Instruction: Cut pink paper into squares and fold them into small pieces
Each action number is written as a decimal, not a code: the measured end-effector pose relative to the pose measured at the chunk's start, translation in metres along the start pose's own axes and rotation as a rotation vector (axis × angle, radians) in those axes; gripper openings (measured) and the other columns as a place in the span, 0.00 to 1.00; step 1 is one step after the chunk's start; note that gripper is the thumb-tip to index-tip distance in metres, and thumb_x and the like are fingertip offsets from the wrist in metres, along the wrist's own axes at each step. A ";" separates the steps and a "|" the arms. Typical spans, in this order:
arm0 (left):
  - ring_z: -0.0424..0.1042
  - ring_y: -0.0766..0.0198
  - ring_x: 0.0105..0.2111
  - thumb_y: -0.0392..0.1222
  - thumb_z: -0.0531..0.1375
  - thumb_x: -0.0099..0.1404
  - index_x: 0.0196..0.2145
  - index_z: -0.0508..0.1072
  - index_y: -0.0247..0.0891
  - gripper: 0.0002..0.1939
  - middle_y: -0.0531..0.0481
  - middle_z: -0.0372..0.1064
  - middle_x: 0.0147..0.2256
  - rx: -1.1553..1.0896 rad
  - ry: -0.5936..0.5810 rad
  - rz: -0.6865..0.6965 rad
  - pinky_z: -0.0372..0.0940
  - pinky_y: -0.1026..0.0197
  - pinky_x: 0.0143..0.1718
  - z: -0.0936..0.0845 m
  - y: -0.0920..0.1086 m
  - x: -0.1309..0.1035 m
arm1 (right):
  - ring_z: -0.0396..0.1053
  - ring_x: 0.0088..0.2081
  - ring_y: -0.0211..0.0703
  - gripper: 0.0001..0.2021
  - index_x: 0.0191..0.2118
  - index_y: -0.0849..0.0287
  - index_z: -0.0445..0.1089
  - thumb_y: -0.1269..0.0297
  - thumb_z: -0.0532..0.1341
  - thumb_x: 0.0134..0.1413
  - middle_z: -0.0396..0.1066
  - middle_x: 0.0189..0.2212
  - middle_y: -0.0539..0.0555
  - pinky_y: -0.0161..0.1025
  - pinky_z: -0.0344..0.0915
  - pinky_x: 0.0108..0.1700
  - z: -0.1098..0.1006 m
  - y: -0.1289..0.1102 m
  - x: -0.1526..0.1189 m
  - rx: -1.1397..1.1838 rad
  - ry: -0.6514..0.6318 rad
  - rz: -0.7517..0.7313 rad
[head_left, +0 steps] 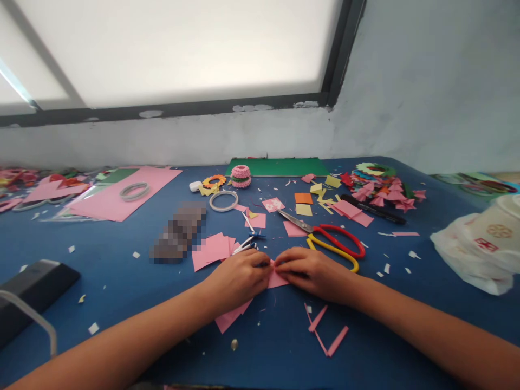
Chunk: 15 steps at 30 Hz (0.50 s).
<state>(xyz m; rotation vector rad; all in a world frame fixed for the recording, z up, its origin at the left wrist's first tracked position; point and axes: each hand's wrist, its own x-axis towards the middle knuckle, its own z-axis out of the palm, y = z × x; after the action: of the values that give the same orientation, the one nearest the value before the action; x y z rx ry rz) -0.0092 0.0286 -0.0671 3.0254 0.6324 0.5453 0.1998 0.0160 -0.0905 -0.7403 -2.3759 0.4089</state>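
In the head view, a small pink paper square [278,279] lies on the blue table between my hands. My left hand [240,274] pinches its left side, fingers closed. Opposite it, my right hand [312,272] presses closed fingertips on the paper's upper right part. The fingers hide the paper's upper edge. Scissors [339,242] with one red and one yellow handle lie just beyond my right hand, blades pointing to the upper left. Loose pink sheets [211,251] sit past my left hand, and another pink sheet [233,316] is partly under my left forearm.
Pink strips [338,341] lie near my right forearm. Farther back are a tape roll [223,201], a ring stack of folded pink paper [241,176] and a heap of folded colored pieces [379,187]. A white plastic bag [479,244] stands right; a dark box [38,290] lies left.
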 end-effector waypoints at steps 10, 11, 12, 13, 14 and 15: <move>0.70 0.63 0.37 0.36 0.53 0.64 0.32 0.75 0.36 0.11 0.47 0.72 0.37 -0.078 0.068 -0.101 0.67 0.59 0.41 0.011 0.000 -0.003 | 0.69 0.40 0.40 0.09 0.38 0.61 0.72 0.71 0.55 0.56 0.72 0.37 0.58 0.38 0.67 0.43 -0.001 -0.001 0.000 -0.030 -0.003 -0.025; 0.70 0.63 0.37 0.36 0.53 0.64 0.32 0.75 0.36 0.10 0.47 0.72 0.37 -0.084 0.071 -0.106 0.67 0.59 0.42 0.011 0.001 -0.003 | 0.68 0.39 0.41 0.09 0.38 0.62 0.72 0.71 0.55 0.57 0.72 0.37 0.58 0.38 0.67 0.42 0.000 -0.001 0.000 -0.033 -0.001 -0.032; 0.71 0.63 0.37 0.36 0.53 0.64 0.32 0.75 0.35 0.10 0.47 0.72 0.36 -0.086 0.073 -0.111 0.67 0.59 0.42 0.010 0.002 -0.003 | 0.68 0.39 0.41 0.09 0.38 0.62 0.72 0.71 0.55 0.57 0.72 0.37 0.58 0.38 0.67 0.42 0.000 -0.001 0.001 -0.036 0.001 -0.040; 0.71 0.63 0.37 0.36 0.53 0.64 0.32 0.75 0.35 0.11 0.47 0.72 0.36 -0.084 0.072 -0.119 0.67 0.58 0.42 0.009 0.004 -0.003 | 0.68 0.39 0.41 0.09 0.38 0.62 0.72 0.71 0.55 0.57 0.72 0.37 0.58 0.38 0.67 0.42 0.000 -0.001 0.001 -0.038 0.001 -0.045; 0.71 0.62 0.37 0.36 0.53 0.64 0.33 0.76 0.35 0.11 0.46 0.72 0.36 -0.078 0.067 -0.130 0.67 0.58 0.42 0.008 0.007 -0.002 | 0.68 0.39 0.41 0.09 0.38 0.62 0.72 0.71 0.55 0.57 0.72 0.37 0.57 0.38 0.66 0.42 0.000 0.000 0.001 -0.039 -0.002 -0.049; 0.71 0.62 0.36 0.36 0.53 0.64 0.34 0.75 0.35 0.11 0.45 0.72 0.36 -0.068 0.061 -0.144 0.68 0.58 0.42 0.006 0.009 -0.001 | 0.68 0.39 0.41 0.09 0.37 0.62 0.72 0.71 0.55 0.57 0.72 0.37 0.57 0.39 0.66 0.42 0.000 0.000 0.001 -0.038 -0.006 -0.051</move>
<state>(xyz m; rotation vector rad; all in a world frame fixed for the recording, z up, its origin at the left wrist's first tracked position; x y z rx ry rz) -0.0048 0.0197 -0.0726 2.8809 0.8097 0.6403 0.1996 0.0163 -0.0898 -0.6950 -2.4085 0.3462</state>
